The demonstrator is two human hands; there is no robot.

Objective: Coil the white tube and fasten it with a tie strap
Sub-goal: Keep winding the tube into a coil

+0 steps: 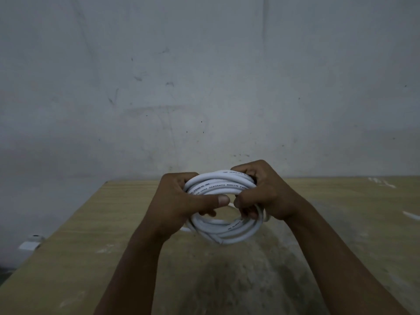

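The white tube (223,230) is wound into a round coil of several loops with small black print along it. I hold it in the air above the wooden table (91,235). My left hand (179,201) grips the coil's left side, thumb stretched across the opening. My right hand (261,192) grips the right side with fingers curled through the loops. A thin white strip (411,215) lies on the table at the far right; whether it is the tie strap I cannot tell.
A grey scuffed wall (204,87) rises right behind the table's far edge. A small white object (30,244) sits beyond the table's left edge. Faint white marks (381,183) show at the table's back right corner.
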